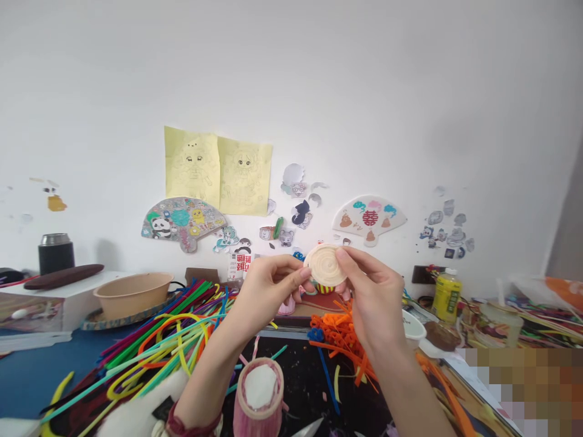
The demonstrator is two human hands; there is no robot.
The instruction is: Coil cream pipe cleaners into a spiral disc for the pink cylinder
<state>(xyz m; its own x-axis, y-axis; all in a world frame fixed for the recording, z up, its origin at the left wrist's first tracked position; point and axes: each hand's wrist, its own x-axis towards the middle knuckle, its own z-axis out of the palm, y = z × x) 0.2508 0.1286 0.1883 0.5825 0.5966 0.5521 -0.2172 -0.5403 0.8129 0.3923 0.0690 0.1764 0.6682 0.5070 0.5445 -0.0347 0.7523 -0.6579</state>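
Note:
A round cream disc, coiled in a spiral, is raised in front of me at the height of the wall stickers. My left hand pinches its left edge between thumb and fingers. The right edge is pinched by my right hand. Below, between my forearms, stands a pink cup-shaped piece with a cream rim and a white inside. Orange fuzzy stems, some bent into coils, lie on the black work surface behind my right forearm.
Many coloured pipe cleaners are heaped at the left, beside a tan bowl. A dark flask stands farther left. At the right are a yellow bottle and a jar. A pointed metal blade lies near the front edge.

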